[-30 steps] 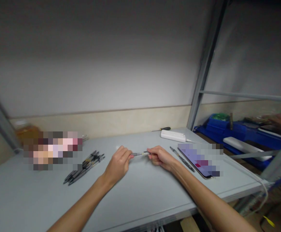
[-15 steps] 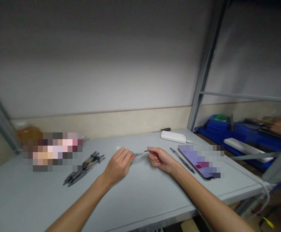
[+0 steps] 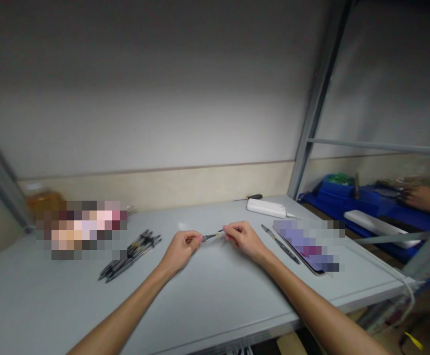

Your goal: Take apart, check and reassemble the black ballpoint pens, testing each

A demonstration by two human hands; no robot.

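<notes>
Between my two hands a slim pen (image 3: 212,236), grey and dark with a yellowish band, is held roughly level above the table. My left hand (image 3: 182,249) is closed, pinching its left end between thumb and fingertips. At the other end, my right hand (image 3: 245,238) pinches the pen too, its fingers curled. To the left lies a pile of several similar pens (image 3: 131,255), points and clips overlapping. One more pen (image 3: 280,243) lies alone to the right, beside a phone (image 3: 299,245) whose screen is lit and pixelated.
A white power strip-like block (image 3: 265,208) with a cable and a screwdriver (image 3: 253,197) lie at the back of the grey table (image 3: 215,305). A bottle (image 3: 45,203) and a pixelated item stand at left. Past the metal post (image 3: 311,118), another person's hand (image 3: 427,197) shows.
My left hand has turned from a closed fist-like grip to a fingertip pinch on the pen. My right hand has shifted its grip, fingers now pointing more to the left.
</notes>
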